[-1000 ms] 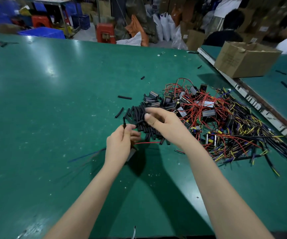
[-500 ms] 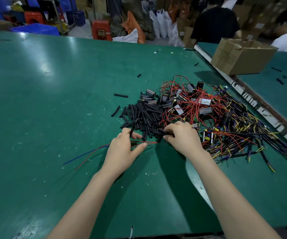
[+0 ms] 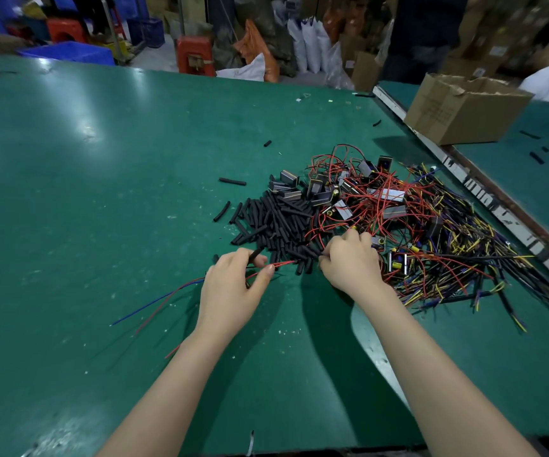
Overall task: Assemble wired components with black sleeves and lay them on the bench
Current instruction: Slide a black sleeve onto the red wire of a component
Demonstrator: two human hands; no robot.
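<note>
Our left hand (image 3: 230,288) pinches a short black rubber sleeve (image 3: 255,254) and thin red wire (image 3: 279,264); our right hand (image 3: 352,262), fingers curled, grips within the heap of black sleeves (image 3: 276,225).

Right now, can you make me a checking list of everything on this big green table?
Surface: green bench, shiny, with pale specks.
Job's things: pile of black sleeves; boxy wired components in a tangle beside it.
Clutter: stray sleeves lying apart from the pile.
Grips: left hand pinches one black sleeve and a red wire; right hand curls into the edge of the pile, what it holds is hidden.
Cables: red and blue wires trail left; red, yellow and black wires heaped right.
Surroundings: cardboard box, red stools, sacks, people.
</note>
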